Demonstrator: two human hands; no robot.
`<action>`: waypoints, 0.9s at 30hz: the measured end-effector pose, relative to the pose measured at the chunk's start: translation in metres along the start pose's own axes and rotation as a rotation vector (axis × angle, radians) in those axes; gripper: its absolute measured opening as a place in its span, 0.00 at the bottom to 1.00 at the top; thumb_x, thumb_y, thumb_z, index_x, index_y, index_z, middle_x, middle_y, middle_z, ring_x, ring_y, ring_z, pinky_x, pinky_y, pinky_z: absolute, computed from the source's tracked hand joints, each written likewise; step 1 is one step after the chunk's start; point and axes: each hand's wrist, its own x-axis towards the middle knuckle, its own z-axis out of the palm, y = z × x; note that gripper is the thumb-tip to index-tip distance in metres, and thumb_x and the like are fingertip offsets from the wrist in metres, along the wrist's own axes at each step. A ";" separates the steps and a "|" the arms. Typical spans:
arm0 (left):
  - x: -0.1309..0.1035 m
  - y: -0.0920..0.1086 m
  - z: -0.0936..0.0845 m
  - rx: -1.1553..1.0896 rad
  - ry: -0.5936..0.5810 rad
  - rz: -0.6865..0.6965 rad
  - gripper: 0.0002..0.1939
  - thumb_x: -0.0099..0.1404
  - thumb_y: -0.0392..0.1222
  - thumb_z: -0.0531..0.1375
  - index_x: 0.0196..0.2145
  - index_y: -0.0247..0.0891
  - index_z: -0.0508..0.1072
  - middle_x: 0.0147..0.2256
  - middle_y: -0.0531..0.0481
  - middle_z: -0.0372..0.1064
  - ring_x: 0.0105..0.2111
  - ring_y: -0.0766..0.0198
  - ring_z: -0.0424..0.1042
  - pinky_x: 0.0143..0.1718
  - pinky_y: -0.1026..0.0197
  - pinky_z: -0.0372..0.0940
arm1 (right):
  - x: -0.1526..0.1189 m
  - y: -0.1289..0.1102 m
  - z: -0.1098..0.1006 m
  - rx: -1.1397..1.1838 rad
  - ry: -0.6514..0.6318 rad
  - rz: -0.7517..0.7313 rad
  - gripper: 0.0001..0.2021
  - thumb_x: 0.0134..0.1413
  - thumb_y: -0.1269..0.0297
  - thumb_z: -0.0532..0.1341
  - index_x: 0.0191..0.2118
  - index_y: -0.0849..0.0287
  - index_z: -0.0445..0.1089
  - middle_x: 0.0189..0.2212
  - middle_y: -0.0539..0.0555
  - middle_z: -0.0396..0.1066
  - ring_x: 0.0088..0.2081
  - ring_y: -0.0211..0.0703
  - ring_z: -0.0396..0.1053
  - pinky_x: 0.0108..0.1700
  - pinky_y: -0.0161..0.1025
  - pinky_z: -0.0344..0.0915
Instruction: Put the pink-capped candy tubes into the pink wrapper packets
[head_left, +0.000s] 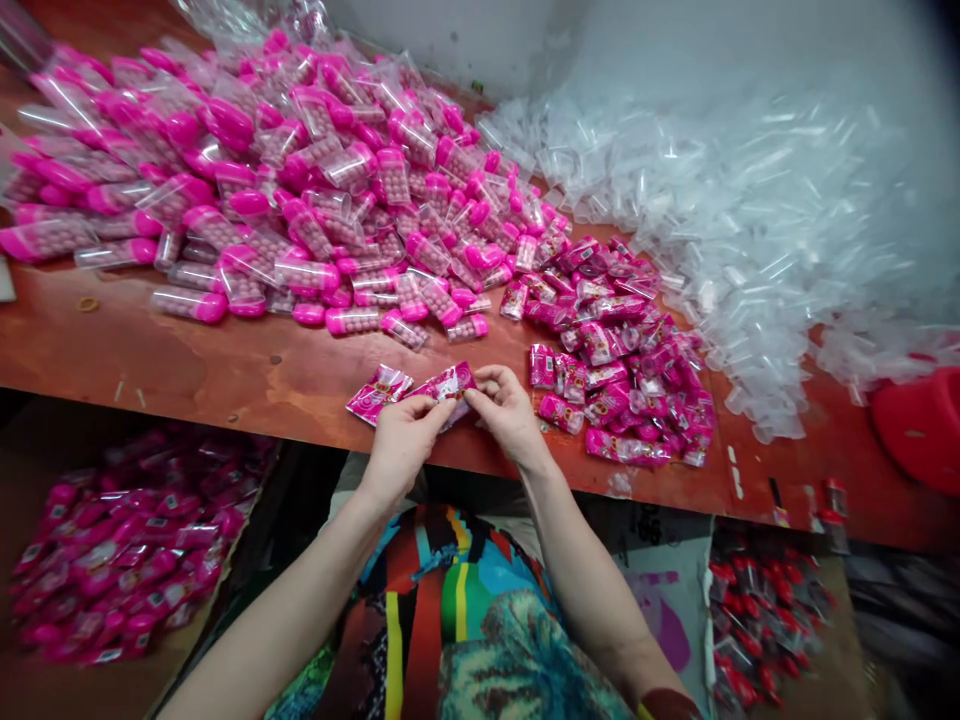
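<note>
red tub point(926, 425) cut off at right edge, sachet point(450, 385) print unreadable

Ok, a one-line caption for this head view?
Both hands pinch a pink sachet at the table edge, beside heaped pink-capped tubes.

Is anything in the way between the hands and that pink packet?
No. The left hand and right hand already pinch the pink packet at the table edge. A second packet lies just beside it, not between.

Print on the pink sachets point(447, 385) is too blurred to read.
</note>
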 end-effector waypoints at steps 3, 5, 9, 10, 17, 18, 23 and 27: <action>0.001 -0.007 -0.004 0.068 0.027 0.010 0.18 0.53 0.50 0.66 0.16 0.37 0.67 0.12 0.59 0.53 0.13 0.74 0.49 0.15 0.66 0.41 | 0.000 0.004 0.004 -0.282 0.069 -0.081 0.10 0.59 0.58 0.57 0.44 0.55 0.64 0.23 0.45 0.66 0.24 0.36 0.64 0.30 0.33 0.60; 0.000 -0.008 -0.007 0.109 0.027 -0.002 0.19 0.54 0.51 0.66 0.16 0.37 0.67 0.11 0.58 0.53 0.12 0.74 0.50 0.14 0.66 0.41 | 0.000 0.004 0.005 -0.615 0.101 -0.105 0.13 0.63 0.59 0.53 0.50 0.55 0.64 0.25 0.49 0.70 0.27 0.41 0.68 0.34 0.37 0.62; -0.007 -0.001 -0.011 0.084 0.095 -0.020 0.21 0.54 0.51 0.65 0.14 0.37 0.66 0.10 0.58 0.53 0.11 0.74 0.49 0.13 0.67 0.40 | 0.000 -0.003 0.007 -1.166 0.068 0.011 0.18 0.65 0.57 0.50 0.55 0.55 0.64 0.28 0.58 0.73 0.31 0.52 0.72 0.37 0.45 0.62; -0.009 0.002 -0.013 0.060 0.116 -0.023 0.21 0.54 0.51 0.66 0.14 0.37 0.65 0.10 0.58 0.52 0.10 0.75 0.48 0.12 0.67 0.40 | 0.000 -0.005 0.007 -1.232 0.061 0.026 0.18 0.65 0.55 0.50 0.56 0.55 0.64 0.28 0.60 0.73 0.31 0.53 0.72 0.37 0.46 0.62; -0.008 0.000 -0.015 0.118 0.157 0.048 0.22 0.55 0.50 0.66 0.14 0.37 0.62 0.09 0.58 0.53 0.09 0.74 0.50 0.11 0.68 0.42 | -0.011 -0.009 0.009 -0.893 0.102 -0.195 0.19 0.65 0.54 0.51 0.56 0.56 0.62 0.42 0.57 0.71 0.38 0.44 0.70 0.40 0.39 0.64; -0.008 -0.002 -0.014 0.135 0.155 0.053 0.22 0.55 0.51 0.66 0.14 0.38 0.62 0.09 0.58 0.54 0.08 0.74 0.51 0.11 0.68 0.42 | -0.012 -0.007 0.012 -0.873 0.052 -0.202 0.18 0.65 0.55 0.52 0.56 0.55 0.62 0.42 0.56 0.71 0.39 0.43 0.70 0.40 0.38 0.64; -0.015 0.003 -0.018 0.144 0.159 0.070 0.22 0.58 0.53 0.63 0.15 0.37 0.64 0.11 0.56 0.57 0.09 0.74 0.52 0.11 0.68 0.43 | -0.015 -0.001 0.030 -1.175 -0.066 -0.116 0.15 0.65 0.57 0.52 0.52 0.51 0.68 0.45 0.56 0.68 0.38 0.45 0.70 0.35 0.37 0.64; -0.022 0.016 -0.025 -0.040 0.179 0.053 0.20 0.59 0.52 0.63 0.19 0.36 0.67 0.15 0.55 0.61 0.10 0.76 0.51 0.11 0.69 0.42 | -0.014 -0.002 0.027 -0.961 -0.007 -0.165 0.12 0.64 0.59 0.54 0.48 0.52 0.70 0.43 0.55 0.68 0.39 0.44 0.70 0.39 0.39 0.65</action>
